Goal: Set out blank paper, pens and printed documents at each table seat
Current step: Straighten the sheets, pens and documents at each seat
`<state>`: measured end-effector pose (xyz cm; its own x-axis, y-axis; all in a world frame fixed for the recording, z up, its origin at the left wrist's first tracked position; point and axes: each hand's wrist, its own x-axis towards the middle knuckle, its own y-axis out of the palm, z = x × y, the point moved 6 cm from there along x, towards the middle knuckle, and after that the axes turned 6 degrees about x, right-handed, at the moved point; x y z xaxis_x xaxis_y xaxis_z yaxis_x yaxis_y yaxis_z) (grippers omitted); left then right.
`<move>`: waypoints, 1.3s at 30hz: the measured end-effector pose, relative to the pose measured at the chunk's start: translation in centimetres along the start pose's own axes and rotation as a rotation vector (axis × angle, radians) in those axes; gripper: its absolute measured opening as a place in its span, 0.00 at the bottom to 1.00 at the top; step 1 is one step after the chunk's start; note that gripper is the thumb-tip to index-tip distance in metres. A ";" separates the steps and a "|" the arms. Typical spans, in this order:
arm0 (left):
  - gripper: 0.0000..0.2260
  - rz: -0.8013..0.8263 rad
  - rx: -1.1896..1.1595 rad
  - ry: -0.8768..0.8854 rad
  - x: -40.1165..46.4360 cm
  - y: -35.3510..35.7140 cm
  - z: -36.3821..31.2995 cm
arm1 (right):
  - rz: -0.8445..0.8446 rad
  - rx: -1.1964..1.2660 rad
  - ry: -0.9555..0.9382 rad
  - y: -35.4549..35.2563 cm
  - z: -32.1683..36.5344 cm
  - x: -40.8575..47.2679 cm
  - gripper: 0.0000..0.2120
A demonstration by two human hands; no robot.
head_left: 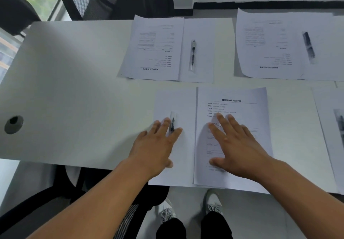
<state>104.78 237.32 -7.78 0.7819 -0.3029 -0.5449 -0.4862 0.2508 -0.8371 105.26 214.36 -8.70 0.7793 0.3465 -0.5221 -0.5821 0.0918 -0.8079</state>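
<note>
Both hands lie flat and spread at the near seat; the left hand presses the pen onto the blank sheet, just left of the printed document, where the right hand rests; I'd square the pages edge to edge and straighten the pen, matching the set beyond the document.

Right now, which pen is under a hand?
The near-seat pen, lying on the blank sheet under the left hand fingers. The far-left seat pen and far-right seat pen lie untouched.
</note>
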 end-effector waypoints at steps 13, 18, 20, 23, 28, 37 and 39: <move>0.50 0.000 -0.059 -0.013 0.4 -0.2 0.1 | 0.002 -0.008 0.015 0.4 0.1 -0.4 0.54; 0.51 -0.015 -0.070 -0.006 0.6 -0.2 0.2 | 0.002 -0.011 0.013 0.4 0.3 0.0 0.55; 0.51 -0.018 -0.073 -0.007 0.6 -0.3 0.3 | 0.004 -0.010 0.014 0.3 0.3 0.1 0.54; 0.51 -0.017 -0.073 -0.005 0.6 -0.3 0.3 | 0.006 -0.007 0.015 0.2 0.4 0.1 0.54; 0.51 -0.021 -0.082 -0.009 0.6 -0.5 0.3 | 0.014 -0.007 0.022 0.1 0.4 0.1 0.54; 0.50 -0.013 -0.099 -0.019 0.5 -0.8 0.3 | 0.008 -0.004 0.019 0.1 0.5 0.2 0.55; 0.50 -0.010 -0.101 -0.021 0.5 -0.9 0.3 | 0.006 -0.001 0.019 0.0 0.5 0.2 0.54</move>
<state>105.68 237.19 -7.29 0.7944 -0.2850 -0.5363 -0.5143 0.1540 -0.8437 105.32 214.87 -8.71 0.7800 0.3294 -0.5321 -0.5866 0.0884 -0.8051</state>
